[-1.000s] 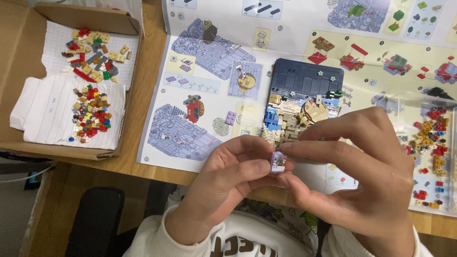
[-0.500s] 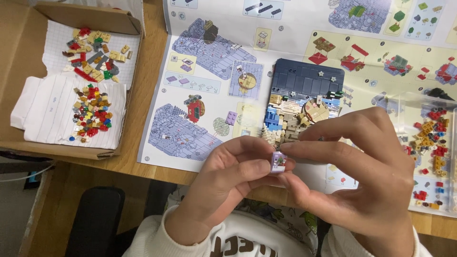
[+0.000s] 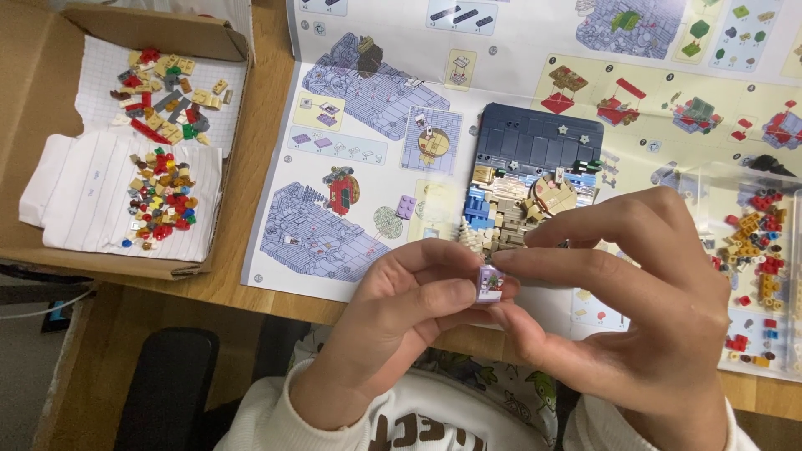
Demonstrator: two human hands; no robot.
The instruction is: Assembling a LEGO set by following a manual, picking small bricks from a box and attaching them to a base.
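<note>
At lower centre of the frame, a small lilac brick piece (image 3: 489,284) sits pinched between the fingers of the left hand (image 3: 393,321) and right hand (image 3: 643,292), just below the half-built brick model (image 3: 530,179) on the desk (image 3: 251,150).

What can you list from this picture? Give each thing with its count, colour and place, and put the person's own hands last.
Small brick piece: one, pale purple, pinched between both hands.
Brick model: one, dark blue top, tan and blue below, on the instruction sheet.
Instruction sheet: one, white and pale yellow, spread on the table.
Cardboard box: one, brown, far left.
Loose bricks in box: two heaps, mixed red, tan, grey, on white paper.
Loose bricks at right: many, red and orange, by the right edge.
Table: one, wooden.
Left hand: holds the piece.
Right hand: holds the piece.
</note>
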